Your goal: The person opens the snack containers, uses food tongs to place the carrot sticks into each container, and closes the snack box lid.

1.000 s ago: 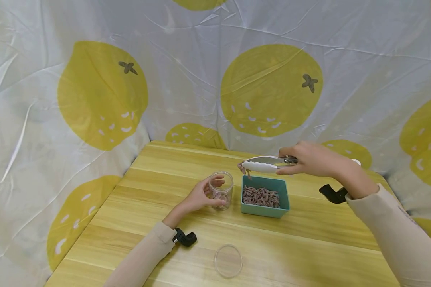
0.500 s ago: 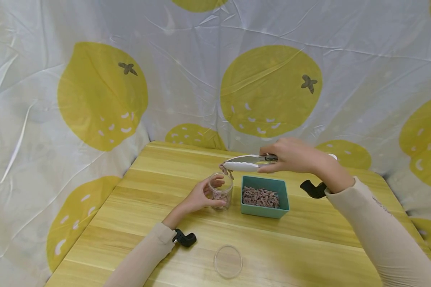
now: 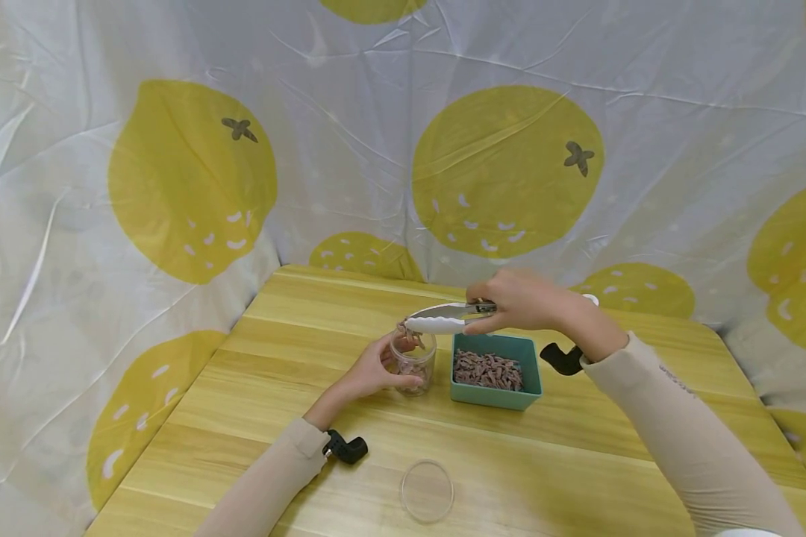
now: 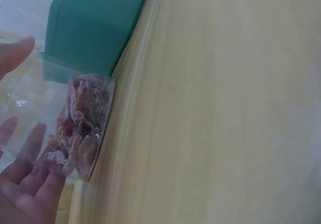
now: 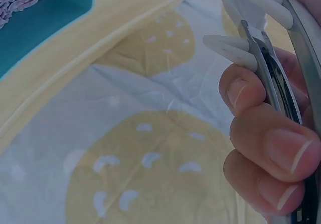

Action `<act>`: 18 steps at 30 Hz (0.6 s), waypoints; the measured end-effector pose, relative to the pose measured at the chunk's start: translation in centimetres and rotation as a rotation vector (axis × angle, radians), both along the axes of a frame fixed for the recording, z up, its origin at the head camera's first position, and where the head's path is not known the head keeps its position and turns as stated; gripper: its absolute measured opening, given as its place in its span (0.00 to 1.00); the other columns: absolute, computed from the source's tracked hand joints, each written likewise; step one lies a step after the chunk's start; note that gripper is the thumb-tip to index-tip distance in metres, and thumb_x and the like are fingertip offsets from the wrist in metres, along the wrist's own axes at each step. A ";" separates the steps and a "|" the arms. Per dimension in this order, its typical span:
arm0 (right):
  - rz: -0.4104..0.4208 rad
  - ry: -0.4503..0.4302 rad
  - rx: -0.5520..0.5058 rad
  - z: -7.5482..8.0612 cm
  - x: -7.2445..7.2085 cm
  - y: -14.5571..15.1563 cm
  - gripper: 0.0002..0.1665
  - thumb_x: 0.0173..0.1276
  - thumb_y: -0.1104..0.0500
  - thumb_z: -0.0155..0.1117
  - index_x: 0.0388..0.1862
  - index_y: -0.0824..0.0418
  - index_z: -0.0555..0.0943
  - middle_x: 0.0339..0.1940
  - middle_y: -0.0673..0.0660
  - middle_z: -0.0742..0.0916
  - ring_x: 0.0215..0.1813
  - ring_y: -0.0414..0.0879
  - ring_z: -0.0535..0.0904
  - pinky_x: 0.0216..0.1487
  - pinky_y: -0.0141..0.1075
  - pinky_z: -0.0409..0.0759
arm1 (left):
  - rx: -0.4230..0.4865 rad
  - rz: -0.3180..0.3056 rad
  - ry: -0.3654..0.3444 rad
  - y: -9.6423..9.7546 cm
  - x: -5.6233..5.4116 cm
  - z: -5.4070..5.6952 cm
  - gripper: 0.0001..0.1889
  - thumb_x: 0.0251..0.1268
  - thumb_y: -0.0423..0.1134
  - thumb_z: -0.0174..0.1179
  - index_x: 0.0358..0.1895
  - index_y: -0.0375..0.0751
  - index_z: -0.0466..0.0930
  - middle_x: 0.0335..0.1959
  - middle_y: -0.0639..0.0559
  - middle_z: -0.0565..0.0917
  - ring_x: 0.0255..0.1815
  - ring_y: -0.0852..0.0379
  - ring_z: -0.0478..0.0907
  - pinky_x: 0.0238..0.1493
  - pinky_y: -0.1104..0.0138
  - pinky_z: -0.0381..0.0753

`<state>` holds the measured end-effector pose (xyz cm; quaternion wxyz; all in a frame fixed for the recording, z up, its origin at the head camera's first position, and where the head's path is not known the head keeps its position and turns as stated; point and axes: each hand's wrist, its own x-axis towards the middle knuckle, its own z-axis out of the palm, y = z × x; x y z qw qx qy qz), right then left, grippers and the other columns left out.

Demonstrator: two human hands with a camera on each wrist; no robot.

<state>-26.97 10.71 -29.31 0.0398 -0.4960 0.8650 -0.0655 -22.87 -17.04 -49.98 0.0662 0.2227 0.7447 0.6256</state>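
A wooden counter is carrying a teal box, its floor covered with brownish strips. White-tipped tongs are reaching leftward over it, the right hand squeezing their handles. Beside the box a clear jar is standing upright, a few strips lying at its bottom, the left hand gripping its side. Nearer, a transparent disc is lying flat. A small clump is dangling from the tongs at the jar's mouth.

The print on the right sleeve is too small to read. The left wrist view's left edge cuts off the jar and left hand; the right wrist view crops the tongs, right hand and bin.
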 end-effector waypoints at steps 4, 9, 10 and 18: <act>-0.016 -0.022 0.018 -0.3 -0.1 -0.1 0.22 0.65 0.39 0.69 0.39 0.56 0.81 0.24 0.44 0.79 0.21 0.38 0.66 0.26 0.35 0.68 | -0.002 0.011 -0.001 0.0 -0.1 -0.1 0.37 0.53 0.29 0.76 0.68 0.38 0.70 0.62 0.40 0.77 0.64 0.42 0.74 0.65 0.57 0.73; -0.017 -0.049 0.034 -0.6 -0.1 -0.3 0.22 0.66 0.39 0.68 0.41 0.56 0.83 0.23 0.44 0.80 0.19 0.37 0.67 0.26 0.34 0.69 | -0.007 0.028 -0.005 0.0 -0.1 0.1 0.41 0.52 0.30 0.77 0.71 0.41 0.68 0.62 0.46 0.78 0.64 0.47 0.75 0.65 0.59 0.73; -0.015 -0.054 0.038 -0.6 -0.1 -0.3 0.22 0.66 0.39 0.68 0.41 0.56 0.83 0.23 0.44 0.80 0.19 0.37 0.67 0.26 0.34 0.69 | -0.008 0.030 -0.005 0.0 0.0 0.1 0.42 0.51 0.30 0.77 0.71 0.41 0.67 0.62 0.46 0.77 0.64 0.48 0.75 0.65 0.59 0.73; -0.015 -0.066 0.084 -0.9 -0.2 -1.0 0.24 0.66 0.39 0.69 0.43 0.58 0.84 0.24 0.43 0.81 0.19 0.36 0.70 0.28 0.35 0.71 | -0.024 0.049 -0.027 0.1 0.2 0.1 0.43 0.52 0.31 0.77 0.73 0.43 0.66 0.62 0.46 0.78 0.63 0.50 0.76 0.64 0.59 0.74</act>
